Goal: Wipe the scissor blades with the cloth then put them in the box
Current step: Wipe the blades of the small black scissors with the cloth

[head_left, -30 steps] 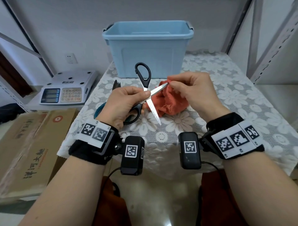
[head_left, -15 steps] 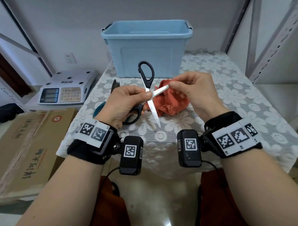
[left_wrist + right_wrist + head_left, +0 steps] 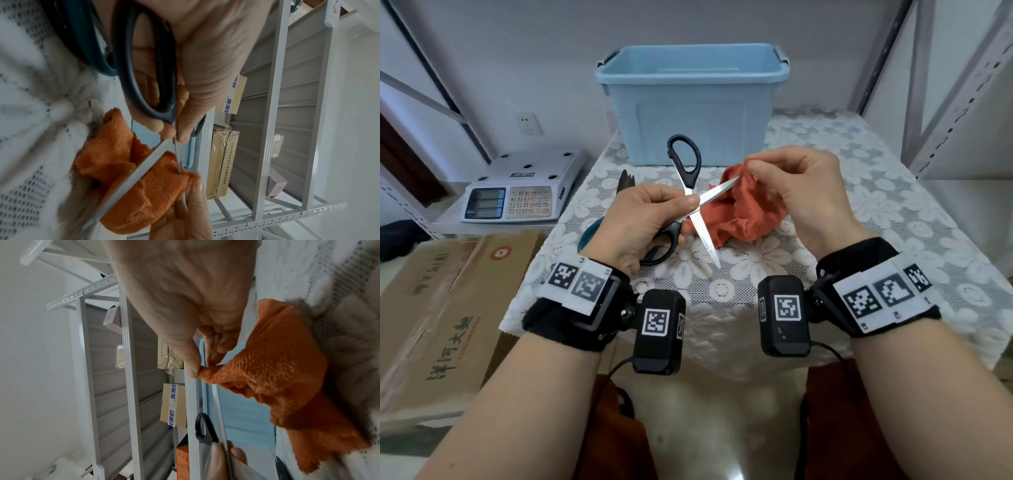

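Observation:
Black-handled scissors [image 3: 690, 192] are spread wide open above the lace-covered table [image 3: 893, 219]. My left hand [image 3: 647, 219] grips them near the pivot, one handle loop [image 3: 148, 68] against its palm. The other loop [image 3: 202, 426] points up toward the light blue box [image 3: 691, 106] at the back. My right hand [image 3: 791, 185] pinches a fold of the orange cloth [image 3: 746, 212] at the tip of the upper blade [image 3: 719, 193]. The rest of the cloth [image 3: 287, 386] hangs down to the table. The lower blade [image 3: 127, 177] is bare and crosses in front of the cloth.
A second pair of scissors with teal handles [image 3: 589, 236] lies on the table under my left hand, its dark blades [image 3: 626, 180] pointing away. An electronic scale [image 3: 517, 192] and cardboard boxes [image 3: 448, 308] stand to the left. Metal shelving [image 3: 955, 85] rises at the right.
My right hand has slid the pinched cloth outward along the upper blade toward its tip. The left hand has kept the scissors almost still.

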